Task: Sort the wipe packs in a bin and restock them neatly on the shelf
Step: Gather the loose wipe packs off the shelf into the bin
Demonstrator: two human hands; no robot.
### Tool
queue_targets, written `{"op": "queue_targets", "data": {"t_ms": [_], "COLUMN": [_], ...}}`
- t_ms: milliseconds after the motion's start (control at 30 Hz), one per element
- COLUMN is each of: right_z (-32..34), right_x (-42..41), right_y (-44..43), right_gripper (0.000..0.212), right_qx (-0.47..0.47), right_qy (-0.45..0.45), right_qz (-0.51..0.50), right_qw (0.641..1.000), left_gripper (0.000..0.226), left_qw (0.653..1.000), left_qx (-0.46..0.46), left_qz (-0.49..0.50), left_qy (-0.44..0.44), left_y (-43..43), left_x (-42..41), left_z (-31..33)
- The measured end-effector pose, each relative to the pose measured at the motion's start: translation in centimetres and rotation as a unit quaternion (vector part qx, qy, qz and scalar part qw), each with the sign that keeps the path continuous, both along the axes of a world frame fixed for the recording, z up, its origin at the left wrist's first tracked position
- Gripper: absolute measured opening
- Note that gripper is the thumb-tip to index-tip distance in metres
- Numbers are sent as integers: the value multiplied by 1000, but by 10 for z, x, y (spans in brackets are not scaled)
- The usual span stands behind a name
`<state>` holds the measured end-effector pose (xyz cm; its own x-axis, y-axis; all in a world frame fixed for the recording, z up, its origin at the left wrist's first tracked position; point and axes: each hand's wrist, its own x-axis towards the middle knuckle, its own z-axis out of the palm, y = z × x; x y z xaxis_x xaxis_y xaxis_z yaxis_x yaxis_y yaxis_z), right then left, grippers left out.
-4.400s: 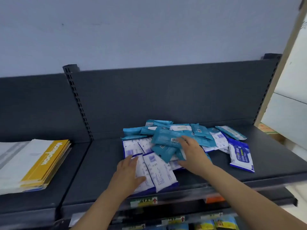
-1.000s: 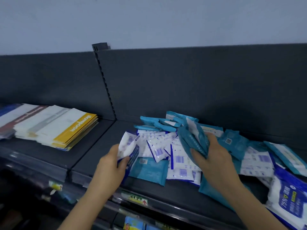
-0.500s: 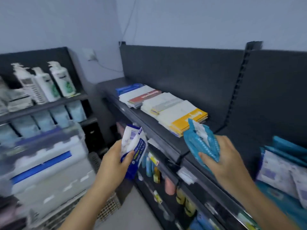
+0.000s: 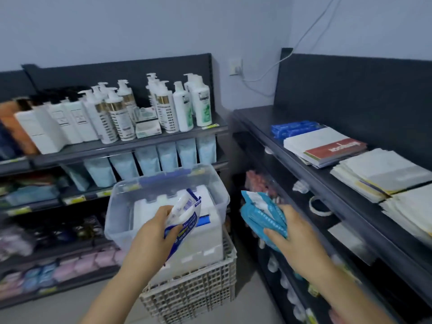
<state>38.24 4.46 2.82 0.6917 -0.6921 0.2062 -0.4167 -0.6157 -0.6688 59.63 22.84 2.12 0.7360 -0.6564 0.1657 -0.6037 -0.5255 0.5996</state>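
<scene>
Turned from the shelf [image 4: 254,120], the left hand [image 4: 152,232] grips white packs [image 4: 184,213] over the bin [image 4: 117,206], the right hand [image 4: 294,232] clutching teal packs [image 4: 261,213] beside it.

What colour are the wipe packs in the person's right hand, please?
Teal blue, with a white label patch; the head view shows the packs best.

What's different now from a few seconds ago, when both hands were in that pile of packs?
The left hand picked white-and-blue packs from the pile, the right hand teal packs. The person then turned left, bringing them to the clear bin on a crate. Unchanged over the last second: each hand's grip.
</scene>
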Motion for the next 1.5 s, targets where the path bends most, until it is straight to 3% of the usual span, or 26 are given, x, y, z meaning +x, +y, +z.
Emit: {"op": "queue_targets", "data": {"t_ms": [433,767,967,1067,1200,1400,1500], "right_z": [-38,-100,-130,-137,-127,-92,-73], "right_x": [206,320,341,345,336,285,247], "right_y": [-53,-113,-122,-121,-115,-93,-81], "right_gripper": [34,29,29,41,57,55,55], "right_qx": [-5,-53,-52,-40,-85,-90,-88], "right_qy": [67,247,303,306,275,224,194], "right_qz": [114,221,250,240,192,98,34], "right_qw": [991,942,918,920,938,965,976], "left_gripper": [42,29,35,46,57,42,32], "left_qw": [994,976,960,955,960,955,937], "left_qx": [88,213,277,293,265,189,137], "left_qz": [42,27,2,-5,-12,-156,-241], "left_qy": [-56,-30,-36,-44,-86,-165,-211], "left_y": [-33,-98,-111,-112,-106,-122,-139], "left_x": [140,201,220,228,240,234,217], "left_z": [-29,-78,-103,-114,-119,-95,-80]}}
